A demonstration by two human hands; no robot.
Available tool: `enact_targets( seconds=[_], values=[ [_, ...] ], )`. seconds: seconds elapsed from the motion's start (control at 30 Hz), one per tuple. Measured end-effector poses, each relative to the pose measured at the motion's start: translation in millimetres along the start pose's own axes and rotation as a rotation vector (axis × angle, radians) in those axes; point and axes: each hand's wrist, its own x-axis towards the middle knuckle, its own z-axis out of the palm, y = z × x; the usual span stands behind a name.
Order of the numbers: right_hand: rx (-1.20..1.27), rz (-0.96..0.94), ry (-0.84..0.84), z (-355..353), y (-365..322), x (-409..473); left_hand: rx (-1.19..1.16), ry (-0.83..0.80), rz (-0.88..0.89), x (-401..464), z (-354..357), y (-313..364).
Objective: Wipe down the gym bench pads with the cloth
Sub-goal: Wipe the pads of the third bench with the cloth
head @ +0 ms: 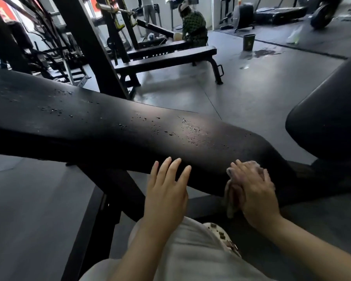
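On the near edge of the long bench pad [114, 126], the right hand [255, 191] presses the cloth [234, 197] flat, left hand [166, 189] resting open-fingered alongside, and next comes a sweep across those droplets [190, 130].

No legible text in gym scene

A mark on the small dark bucket [248, 42] standing on the grey floor and red panels [3, 9] behind the black racks at upper left are too blurred to read.
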Motion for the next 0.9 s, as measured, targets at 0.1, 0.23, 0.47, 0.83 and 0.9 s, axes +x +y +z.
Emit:
enact_targets(
  seconds=[0.1,0.23,0.47,0.83,0.9],
  values=[
    [0.091,0.106,0.131,13.1,-41.4,10.6,-0.001,0.004,-0.023,2.6,1.9,6.8],
    [0.101,-0.094,0.222,17.5,-59.9,23.7,-0.04,-0.026,0.007,11.1,4.0,16.9],
    [0.252,0.02,0.006,8.4,80.0,6.1,-0.074,-0.071,0.135,22.0,15.7,41.4],
    [0.462,0.491,0.015,19.8,72.3,3.3,-0.092,-0.208,0.298,69.6,30.6,93.5],
    [0.402,0.48,-0.074,18.8,103.4,12.1,-0.088,-0.234,0.334,73.5,34.2,94.8]
  ],
)
